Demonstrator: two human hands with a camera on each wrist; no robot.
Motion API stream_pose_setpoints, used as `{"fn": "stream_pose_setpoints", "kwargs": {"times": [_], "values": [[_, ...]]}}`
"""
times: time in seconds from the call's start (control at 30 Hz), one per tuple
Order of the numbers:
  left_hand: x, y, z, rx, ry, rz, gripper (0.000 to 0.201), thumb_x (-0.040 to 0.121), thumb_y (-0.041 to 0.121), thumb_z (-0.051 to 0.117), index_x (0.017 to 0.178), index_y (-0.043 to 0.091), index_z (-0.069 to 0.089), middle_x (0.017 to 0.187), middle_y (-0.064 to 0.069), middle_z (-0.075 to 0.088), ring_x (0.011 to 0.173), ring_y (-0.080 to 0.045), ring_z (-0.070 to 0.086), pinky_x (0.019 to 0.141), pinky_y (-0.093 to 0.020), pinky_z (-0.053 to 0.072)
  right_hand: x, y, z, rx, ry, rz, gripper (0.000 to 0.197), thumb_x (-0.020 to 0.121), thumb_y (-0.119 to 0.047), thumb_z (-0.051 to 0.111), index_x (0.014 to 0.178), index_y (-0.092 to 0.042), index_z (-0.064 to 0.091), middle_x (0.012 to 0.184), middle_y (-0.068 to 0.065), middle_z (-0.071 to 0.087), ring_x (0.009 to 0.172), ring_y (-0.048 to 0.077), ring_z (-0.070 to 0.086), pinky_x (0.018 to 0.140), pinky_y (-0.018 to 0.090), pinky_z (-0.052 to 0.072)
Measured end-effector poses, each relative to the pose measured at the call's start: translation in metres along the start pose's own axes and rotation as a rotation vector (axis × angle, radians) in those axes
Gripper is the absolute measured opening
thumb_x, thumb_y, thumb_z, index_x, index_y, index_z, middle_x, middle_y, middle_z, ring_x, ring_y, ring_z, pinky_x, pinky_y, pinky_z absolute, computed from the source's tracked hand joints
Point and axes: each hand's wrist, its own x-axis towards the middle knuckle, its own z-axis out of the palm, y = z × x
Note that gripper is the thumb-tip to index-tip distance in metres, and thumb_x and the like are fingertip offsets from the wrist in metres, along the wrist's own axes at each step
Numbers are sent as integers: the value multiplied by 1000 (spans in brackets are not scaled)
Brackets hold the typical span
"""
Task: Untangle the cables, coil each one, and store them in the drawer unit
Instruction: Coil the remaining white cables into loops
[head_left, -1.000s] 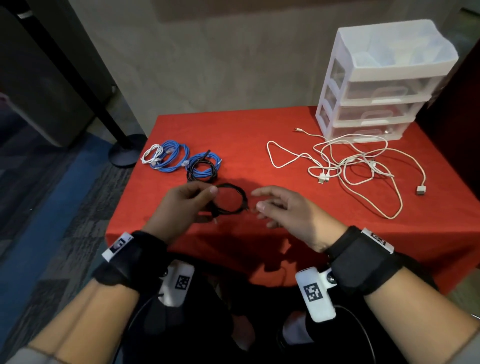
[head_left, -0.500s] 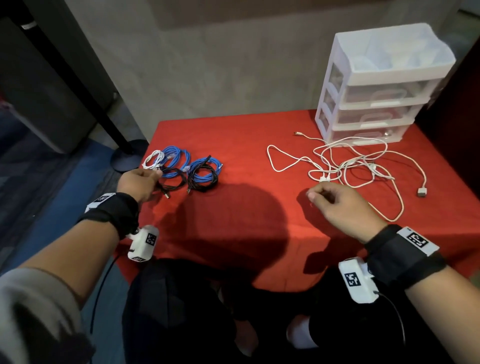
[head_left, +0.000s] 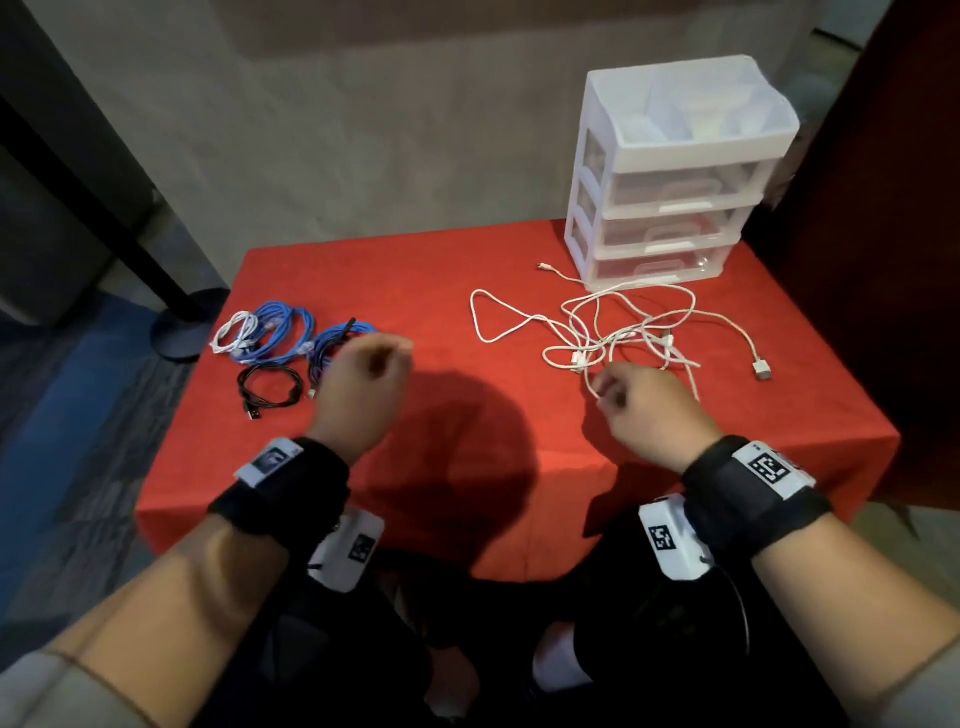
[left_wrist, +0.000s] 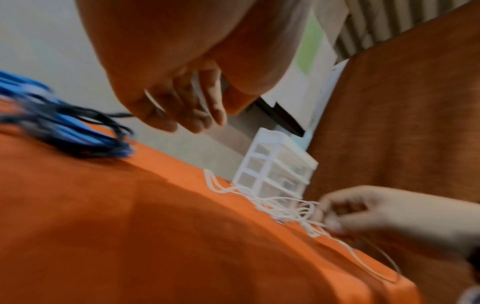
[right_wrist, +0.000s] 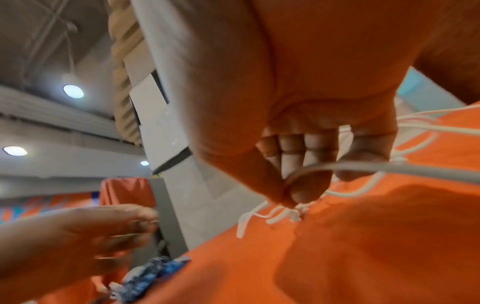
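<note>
Coils (head_left: 283, 345) done at left, white tangle (head_left: 613, 332) remains; drawers (head_left: 670, 192) shut.
Right hand (head_left: 641, 410) pinches a white cable; left hand (head_left: 363, 384) loose, empty.

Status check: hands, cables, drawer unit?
Left hand empty, above cloth. Right hand pinching white cable tangle. Black coil down beside blue coils. Drawer unit shut, nothing blocking.

The left hand (head_left: 366, 384) is blurred in the head view and hides part of the blue and black coil (head_left: 332, 345) behind it. The right hand (head_left: 644, 402) covers the near loops of the white cable tangle (head_left: 613, 332). In the left wrist view the coiled cables (left_wrist: 64, 127) are smeared and cut by the left edge.
</note>
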Motion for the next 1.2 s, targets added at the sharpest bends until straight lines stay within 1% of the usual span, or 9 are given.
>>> {"fn": "stream_pose_setpoints", "kwargs": {"times": [0.1, 0.23, 0.37, 0.63, 0.8, 0.93, 1.07, 1.13, 1.2], "values": [[-20, 38, 39, -131, -285, 136, 17, 98, 9, 61, 108, 19, 70, 106, 0, 71, 89, -3, 65, 82, -16, 48, -8, -24, 3, 130, 11, -142, 16, 86, -10, 63, 88, -27, 63, 73, -9, 65, 68, 16, 61, 66, 29, 44], [-25, 55, 75, -87, -482, 336, 32, 92, 7, 59, 122, 16, 64, 109, -1, 65, 97, -11, 62, 88, -19, 47, -14, -50, 0, 212, -3, -301, 18, 91, -9, 60, 89, -26, 66, 82, -12, 65, 76, 14, 59, 72, 30, 44], [-4, 35, 79, 166, -505, 359, 20, 96, 30, 54, 93, 15, 68, 90, -1, 62, 87, -19, 58, 82, -41, 49, -16, -53, -17, 250, -18, -329, 17, 95, -8, 62, 95, -21, 73, 89, -11, 66, 83, 2, 59, 77, 24, 44], [25, 10, 48, 432, -425, 377, 26, 100, 50, 42, 97, 31, 59, 91, 9, 52, 94, -23, 61, 79, -37, 51, 0, -22, -56, 252, 115, -279, 16, 99, -11, 59, 94, -21, 71, 90, -5, 72, 88, 20, 67, 89, 46, 53], [54, 6, 35, 456, -315, 226, 28, 97, 51, 42, 91, 27, 55, 86, 4, 58, 89, -26, 57, 78, -39, 48, 10, -25, -105, 221, 355, -313, 18, 100, -12, 58, 97, -18, 75, 100, -2, 73, 99, 15, 65, 92, 31, 47], [67, -6, 12, 441, -224, 86, 27, 100, 35, 51, 78, 20, 56, 70, 5, 57, 79, -25, 54, 68, -33, 32, 16, -1, -141, 233, 582, -277, 21, 98, -23, 55, 104, -17, 74, 105, 5, 73, 102, 19, 66, 95, 36, 50], [64, -13, -1, 334, -123, 61, 31, 101, 36, 54, 72, 24, 58, 78, 2, 52, 78, -18, 50, 73, -31, 35, 20, 20, -148, 224, 565, -211, 17, 98, -28, 55, 105, -24, 71, 100, -1, 73, 92, 15, 65, 87, 29, 50], [62, -8, -1, 61, -118, -45, 32, 103, 37, 51, 76, 23, 60, 75, -2, 61, 71, -16, 55, 71, -32, 44, 20, 22, -137, 151, 506, -183, 12, 99, -22, 58, 102, -21, 70, 87, -3, 68, 78, 9, 56, 73, 13, 41], [56, 4, -2, -366, -136, -240, 29, 108, 31, 45, 85, 20, 59, 75, -7, 65, 67, -18, 63, 67, -32, 55, 20, 21, -124, 81, 446, -172, 10, 98, -18, 59, 98, -17, 69, 80, 0, 66, 73, 14, 54, 64, 15, 39]]}}
